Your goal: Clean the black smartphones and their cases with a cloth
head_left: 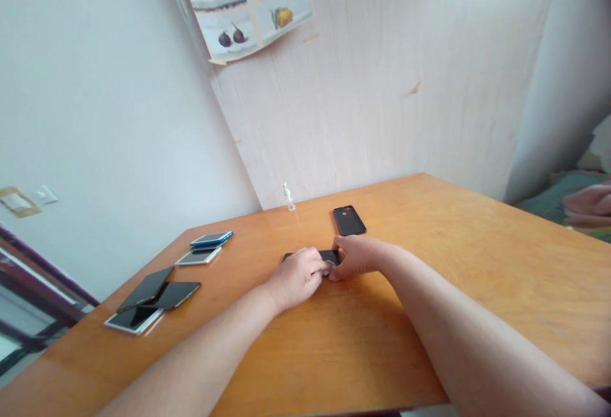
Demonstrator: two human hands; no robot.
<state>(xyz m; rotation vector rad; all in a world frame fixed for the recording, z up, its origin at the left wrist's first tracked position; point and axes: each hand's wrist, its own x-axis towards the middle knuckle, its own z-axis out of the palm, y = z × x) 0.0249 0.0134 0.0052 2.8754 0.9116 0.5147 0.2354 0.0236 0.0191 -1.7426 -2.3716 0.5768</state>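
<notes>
A dark phone (328, 256) lies flat on the wooden table in front of me, turned sideways, with much of it covered by my hands. My left hand (301, 275) rests over it, its fingers bent around a small crumpled greyish cloth or wipe (328, 268) pressed against the phone. At the phone's right end, my right hand (358, 255) grips the edge between thumb and fingers. Just beyond my right hand lies an empty black phone case (349, 220), its inside facing up.
Several phones and tablet-like devices lie at the left: a blue-edged phone (211, 239), a white phone (198, 256), a dark overlapping device (146, 288). A small clear pump bottle (289, 197) stands at the table's (458, 264) back edge, near the wall board (382, 98).
</notes>
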